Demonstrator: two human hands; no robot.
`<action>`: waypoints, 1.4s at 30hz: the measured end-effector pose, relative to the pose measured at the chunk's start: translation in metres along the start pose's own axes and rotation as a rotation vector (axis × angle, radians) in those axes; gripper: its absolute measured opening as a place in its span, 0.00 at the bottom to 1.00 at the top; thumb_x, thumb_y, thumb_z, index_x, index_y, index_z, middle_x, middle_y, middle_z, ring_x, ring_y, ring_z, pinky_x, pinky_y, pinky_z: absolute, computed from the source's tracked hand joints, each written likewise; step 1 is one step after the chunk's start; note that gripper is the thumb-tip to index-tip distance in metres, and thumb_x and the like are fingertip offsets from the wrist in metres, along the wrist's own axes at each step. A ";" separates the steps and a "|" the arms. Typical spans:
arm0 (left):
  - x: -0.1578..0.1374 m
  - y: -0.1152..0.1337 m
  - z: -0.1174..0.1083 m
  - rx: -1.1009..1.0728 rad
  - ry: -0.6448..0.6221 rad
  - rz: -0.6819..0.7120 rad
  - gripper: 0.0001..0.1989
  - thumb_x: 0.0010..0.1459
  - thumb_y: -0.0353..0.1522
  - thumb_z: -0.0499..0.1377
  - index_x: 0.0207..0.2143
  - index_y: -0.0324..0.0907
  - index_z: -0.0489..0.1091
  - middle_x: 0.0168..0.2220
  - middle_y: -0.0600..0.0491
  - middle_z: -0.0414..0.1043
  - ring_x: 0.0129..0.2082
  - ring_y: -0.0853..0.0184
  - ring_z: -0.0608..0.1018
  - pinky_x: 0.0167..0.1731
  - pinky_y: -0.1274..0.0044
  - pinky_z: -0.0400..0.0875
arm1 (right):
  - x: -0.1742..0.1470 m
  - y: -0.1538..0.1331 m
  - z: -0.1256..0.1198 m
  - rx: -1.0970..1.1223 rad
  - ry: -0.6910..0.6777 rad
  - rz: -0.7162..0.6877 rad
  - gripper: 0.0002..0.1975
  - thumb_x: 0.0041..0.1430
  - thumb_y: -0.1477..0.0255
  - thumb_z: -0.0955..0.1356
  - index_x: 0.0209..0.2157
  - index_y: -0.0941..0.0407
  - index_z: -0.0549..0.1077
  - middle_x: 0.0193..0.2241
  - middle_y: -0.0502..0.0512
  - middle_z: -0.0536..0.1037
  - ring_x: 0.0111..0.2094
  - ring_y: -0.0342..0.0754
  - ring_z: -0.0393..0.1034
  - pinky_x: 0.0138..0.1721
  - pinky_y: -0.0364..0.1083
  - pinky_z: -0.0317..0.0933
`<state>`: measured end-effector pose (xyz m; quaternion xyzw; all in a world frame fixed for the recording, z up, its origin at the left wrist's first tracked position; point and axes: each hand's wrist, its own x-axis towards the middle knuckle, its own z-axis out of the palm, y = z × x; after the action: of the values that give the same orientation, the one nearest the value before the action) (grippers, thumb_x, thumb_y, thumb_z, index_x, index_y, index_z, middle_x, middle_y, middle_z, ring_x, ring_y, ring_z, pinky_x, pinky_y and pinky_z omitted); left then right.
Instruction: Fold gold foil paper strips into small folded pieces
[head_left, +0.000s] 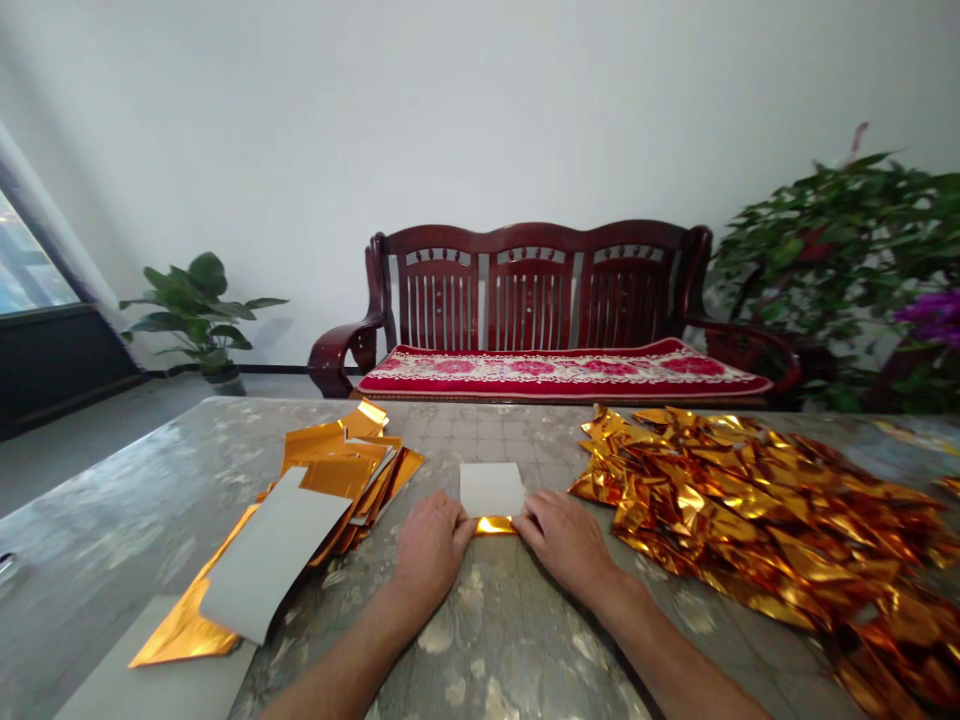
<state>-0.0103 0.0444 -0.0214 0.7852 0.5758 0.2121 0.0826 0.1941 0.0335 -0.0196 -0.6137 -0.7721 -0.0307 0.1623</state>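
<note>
A small sheet of foil paper (491, 488) lies in the middle of the table, its pale grey back facing up. Along its near edge a narrow strip is turned over and shows shiny gold. My left hand (435, 540) pinches the left end of that strip between thumb and fingers. At the strip's right end, my right hand (562, 535) grips it the same way. Left of my hands is a loose stack of flat gold foil sheets (330, 455), some with the grey side up. To the right spreads a large heap of folded gold foil pieces (735, 510).
The table (360, 630) has a glossy, grey patterned top. Beyond its far edge stands a dark red wooden bench (532, 290) with a red and white cushion (562, 370). Potted plants stand at left (199, 310) and right (847, 250).
</note>
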 end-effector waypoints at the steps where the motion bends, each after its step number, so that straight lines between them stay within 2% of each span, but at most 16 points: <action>1: 0.000 0.000 0.000 -0.007 -0.001 -0.002 0.10 0.62 0.35 0.57 0.29 0.41 0.72 0.34 0.50 0.71 0.39 0.61 0.73 0.41 0.73 0.63 | 0.000 0.000 0.000 0.004 0.000 0.006 0.11 0.64 0.67 0.65 0.28 0.54 0.72 0.31 0.52 0.76 0.35 0.48 0.68 0.34 0.46 0.50; 21: 0.000 0.003 -0.009 0.031 -0.025 -0.070 0.09 0.58 0.37 0.60 0.27 0.42 0.73 0.34 0.51 0.72 0.39 0.60 0.74 0.40 0.71 0.62 | -0.001 -0.002 0.001 0.046 0.033 0.060 0.09 0.60 0.68 0.67 0.26 0.54 0.71 0.29 0.51 0.75 0.34 0.48 0.66 0.33 0.45 0.47; 24: -0.002 0.003 -0.007 0.023 0.001 -0.066 0.07 0.58 0.36 0.61 0.31 0.43 0.74 0.37 0.51 0.71 0.41 0.59 0.73 0.41 0.70 0.63 | -0.001 -0.004 0.000 0.050 0.016 0.099 0.09 0.60 0.68 0.67 0.26 0.54 0.70 0.29 0.51 0.75 0.33 0.48 0.66 0.32 0.45 0.46; 27: -0.004 0.003 -0.005 0.008 0.063 -0.007 0.08 0.58 0.34 0.61 0.41 0.46 0.74 0.45 0.50 0.70 0.46 0.59 0.72 0.44 0.69 0.64 | -0.002 -0.005 -0.001 0.068 0.012 0.145 0.07 0.58 0.68 0.68 0.27 0.54 0.71 0.30 0.50 0.76 0.35 0.48 0.66 0.34 0.46 0.46; 29: -0.005 0.004 -0.004 0.008 0.051 0.090 0.10 0.60 0.31 0.59 0.44 0.49 0.75 0.48 0.51 0.70 0.48 0.60 0.70 0.46 0.69 0.64 | -0.002 -0.005 -0.001 0.086 0.016 0.176 0.05 0.58 0.67 0.68 0.30 0.53 0.71 0.33 0.50 0.76 0.37 0.49 0.66 0.35 0.46 0.47; 32: -0.008 0.009 -0.004 0.057 -0.055 0.243 0.12 0.64 0.29 0.54 0.42 0.49 0.77 0.43 0.51 0.73 0.46 0.61 0.70 0.47 0.70 0.65 | -0.001 -0.005 0.000 0.095 0.020 0.218 0.07 0.58 0.65 0.68 0.37 0.53 0.72 0.37 0.51 0.77 0.40 0.51 0.66 0.37 0.47 0.48; 34: -0.010 0.012 -0.005 0.123 -0.113 0.297 0.12 0.65 0.29 0.53 0.43 0.47 0.76 0.41 0.50 0.74 0.45 0.60 0.71 0.47 0.69 0.65 | -0.002 -0.008 0.001 0.074 0.036 0.225 0.10 0.58 0.65 0.68 0.41 0.52 0.72 0.40 0.53 0.76 0.42 0.52 0.65 0.39 0.47 0.50; 38: -0.015 0.020 -0.004 0.259 -0.174 0.343 0.10 0.64 0.30 0.54 0.43 0.40 0.74 0.42 0.47 0.73 0.46 0.58 0.71 0.47 0.68 0.67 | -0.004 -0.021 0.003 0.016 0.071 0.214 0.16 0.59 0.63 0.68 0.47 0.53 0.71 0.44 0.57 0.75 0.46 0.56 0.63 0.45 0.50 0.51; 42: -0.017 0.026 -0.002 0.349 -0.199 0.354 0.10 0.63 0.27 0.54 0.44 0.39 0.73 0.41 0.46 0.73 0.43 0.59 0.73 0.46 0.67 0.68 | -0.004 -0.032 0.004 0.040 0.057 0.186 0.20 0.59 0.60 0.68 0.50 0.55 0.71 0.46 0.60 0.73 0.47 0.58 0.62 0.48 0.52 0.53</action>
<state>0.0072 0.0202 -0.0136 0.8931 0.4464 0.0424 -0.0361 0.1633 0.0227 -0.0192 -0.6782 -0.7074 -0.0177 0.1986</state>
